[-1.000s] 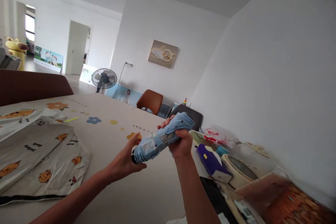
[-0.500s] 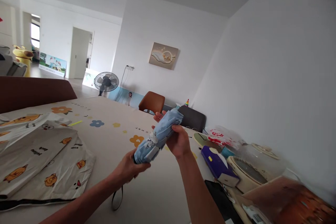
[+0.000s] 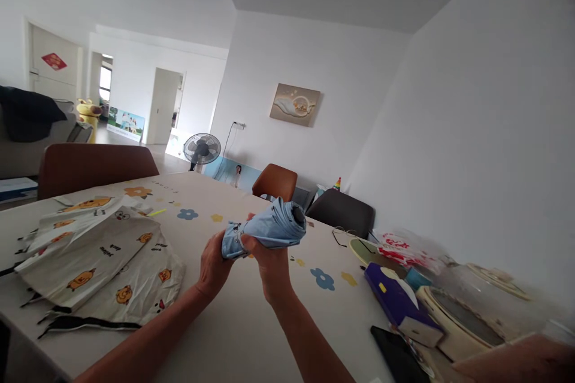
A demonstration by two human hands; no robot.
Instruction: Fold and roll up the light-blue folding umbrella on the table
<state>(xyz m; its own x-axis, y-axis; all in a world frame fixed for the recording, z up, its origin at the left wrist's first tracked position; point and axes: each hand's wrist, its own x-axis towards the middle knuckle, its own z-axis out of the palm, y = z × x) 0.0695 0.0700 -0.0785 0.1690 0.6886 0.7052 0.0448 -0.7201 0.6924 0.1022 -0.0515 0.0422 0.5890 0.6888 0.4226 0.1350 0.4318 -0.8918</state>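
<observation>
A folded light-blue umbrella (image 3: 269, 228) is held above the table (image 3: 251, 323), its far end pointing away to the right. My right hand (image 3: 268, 262) grips it from underneath around the middle. My left hand (image 3: 214, 263) is closed on the near end, where the handle is hidden behind the fingers. On the table to the left lies a collapsed white umbrella (image 3: 96, 260) with orange cartoon prints.
A purple box (image 3: 398, 302), a black phone (image 3: 398, 356), a beige pot (image 3: 453, 326), glasses (image 3: 344, 232) and a red-and-white bag (image 3: 404, 246) crowd the right side by the wall. Brown chairs (image 3: 94, 164) stand round the flower-patterned table. A fan (image 3: 201, 149) stands behind.
Both hands turned the blue umbrella so it lies flatter with its end facing me, and moved closer together. The view swung left, showing more of the room.
</observation>
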